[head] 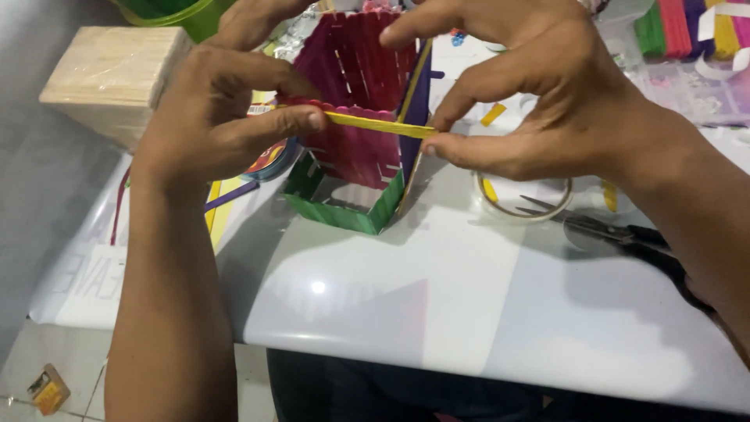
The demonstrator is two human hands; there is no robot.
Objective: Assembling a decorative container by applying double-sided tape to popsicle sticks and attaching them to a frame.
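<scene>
A small house-like box of coloured craft sticks (355, 148) stands on a glossy white sheet (406, 289), with pink walls, a purple corner wall and a green base. A yellow craft stick (379, 123) lies level across its front. My left hand (215, 117) pinches the stick's left end between thumb and forefinger. My right hand (531, 94) pinches its right end at the purple corner. The other fingers of both hands arch over the box's open top.
Black-handled scissors (617, 233) and a clear tape ring (523, 195) lie right of the box. A wrapped block of plain wooden sticks (113, 70) sits at the back left, a green tub (176, 12) behind it. Bundles of coloured sticks (687, 27) are at the back right. The sheet's front edge overhangs.
</scene>
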